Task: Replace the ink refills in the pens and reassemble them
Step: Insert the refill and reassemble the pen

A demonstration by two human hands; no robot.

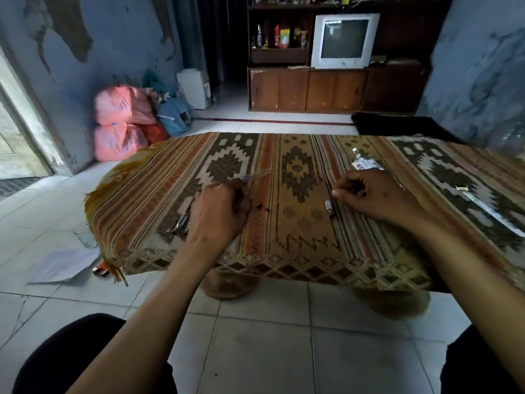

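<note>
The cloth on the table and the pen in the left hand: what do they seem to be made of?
The cloth looks like a thick woven fabric, matte: its geometric pattern runs in bands and one corner has a frayed fringe. The pen, gripped by the left hand, seems to be clear plastic, since the pattern shows through its barrel; motion blur leaves this uncertain.

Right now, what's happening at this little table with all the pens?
A person sits at a low table covered by a patterned cloth, working on pens. The left hand grips a clear pen barrel that points away across the cloth, with more pens lying beside it. The right hand has its fingers curled just above a small pen part on the cloth; whether it pinches anything is unclear.
</note>
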